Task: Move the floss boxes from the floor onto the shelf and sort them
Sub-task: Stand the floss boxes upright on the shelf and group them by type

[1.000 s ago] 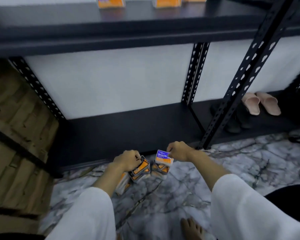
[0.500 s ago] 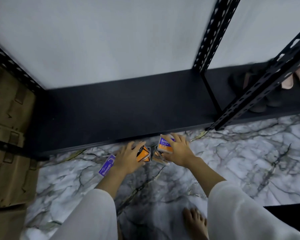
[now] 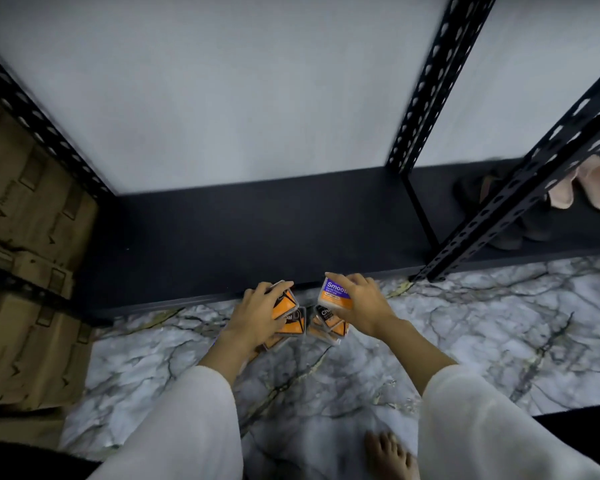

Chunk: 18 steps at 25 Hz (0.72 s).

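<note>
Head view, looking down. A pale wall panel fills the upper field, crossed by black perforated shelf uprights. Beyond both grips lies the black bottom shelf, its front edge just past the fingertips. Stacked cardboard cartons stand well to the left of the left grip. The marble-patterned floor spreads beneath and to the right of both grips. White sleeves cover both forearms. Pink slippers and a dark pair rest on the shelf, far right of the right grip. A bare foot stands on the floor, nearer the camera than the right grip.

Left hand: fingers curled over an orange-and-black floss box atop a small pile, gripping it; whether the box is lifted clear of the pile cannot be told. Right hand: grip closed on a purple-and-orange floss box labelled "Smoo…", held tilted just above the floor. Further orange floss boxes lie on the floor between and under the two grips, close to the shelf's front edge.
</note>
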{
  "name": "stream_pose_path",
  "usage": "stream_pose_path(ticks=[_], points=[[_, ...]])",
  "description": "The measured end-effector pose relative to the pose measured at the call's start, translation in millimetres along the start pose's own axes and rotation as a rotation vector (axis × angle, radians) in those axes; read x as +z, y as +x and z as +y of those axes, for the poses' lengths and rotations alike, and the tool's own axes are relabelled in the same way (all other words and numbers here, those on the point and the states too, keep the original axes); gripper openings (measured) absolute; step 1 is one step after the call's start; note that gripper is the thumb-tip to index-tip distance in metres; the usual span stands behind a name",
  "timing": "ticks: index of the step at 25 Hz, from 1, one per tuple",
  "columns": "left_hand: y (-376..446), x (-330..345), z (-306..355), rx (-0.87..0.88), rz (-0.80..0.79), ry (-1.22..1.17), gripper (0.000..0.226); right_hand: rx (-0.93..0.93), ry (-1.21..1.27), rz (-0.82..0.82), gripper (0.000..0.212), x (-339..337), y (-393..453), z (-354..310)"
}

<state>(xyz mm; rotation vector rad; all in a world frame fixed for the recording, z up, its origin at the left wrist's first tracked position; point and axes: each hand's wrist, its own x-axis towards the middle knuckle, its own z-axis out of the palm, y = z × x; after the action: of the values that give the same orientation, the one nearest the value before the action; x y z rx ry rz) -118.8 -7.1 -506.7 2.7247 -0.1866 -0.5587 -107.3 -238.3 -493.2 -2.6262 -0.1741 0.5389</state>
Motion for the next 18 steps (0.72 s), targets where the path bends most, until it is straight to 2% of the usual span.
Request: stream_pose_path(ticks=[6, 11, 18], points=[[-41.0, -101.1, 19.8, 0.08, 0.144, -0.012, 0.077, -0.103, -0.021, 0.148, 0.08, -84.0, -33.7, -62.0], [-101.9, -212.1, 33.1, 0.14, 0.265, -0.057, 0.076, -0.304, -0.058, 0.305, 0.072, -165.0, -70.9, -130.8], [-185.1, -358.2, 45.7, 0.214, 0.54, 0.048, 0.076, -0.563, -0.118, 0.538, 0.07, -262.7, -111.4, -243.3]])
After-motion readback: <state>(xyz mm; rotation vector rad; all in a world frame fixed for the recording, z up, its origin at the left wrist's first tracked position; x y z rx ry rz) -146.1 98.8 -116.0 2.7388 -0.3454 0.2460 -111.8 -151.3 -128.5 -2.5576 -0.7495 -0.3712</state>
